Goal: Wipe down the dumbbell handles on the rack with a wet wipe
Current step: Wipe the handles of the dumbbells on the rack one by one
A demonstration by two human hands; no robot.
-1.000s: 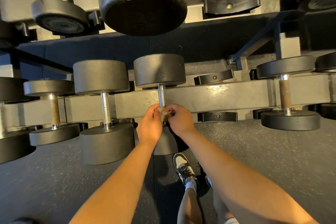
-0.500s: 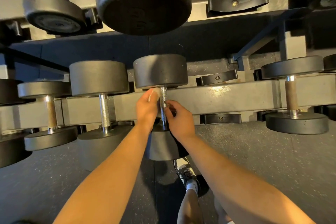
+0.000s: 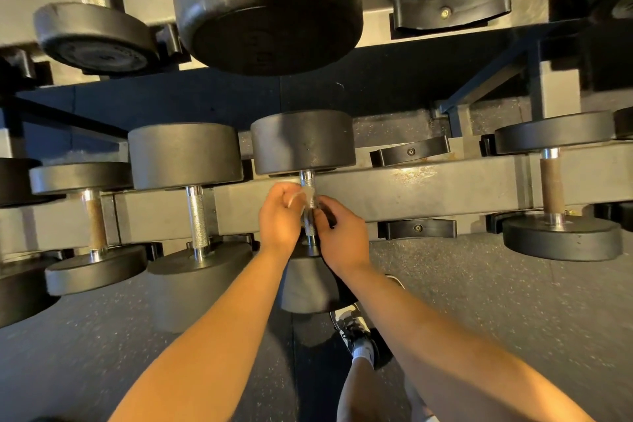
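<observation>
A: Entry 1, lower centre of frame: one sneaker, black and white, with a white sock at its collar.
B: Confirmed. Leg past the sock is bare. Arms?
A: Left forearm and right forearm are bare up to left hand and right hand.

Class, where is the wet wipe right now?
Head view, centre: the wipe lies against the middle dumbbell's handle, gripped by the left hand, right hand opposite.

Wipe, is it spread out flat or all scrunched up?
Scrunched up: the wipe bunches between the fisted left hand and the handle; blur hides its folds.
</observation>
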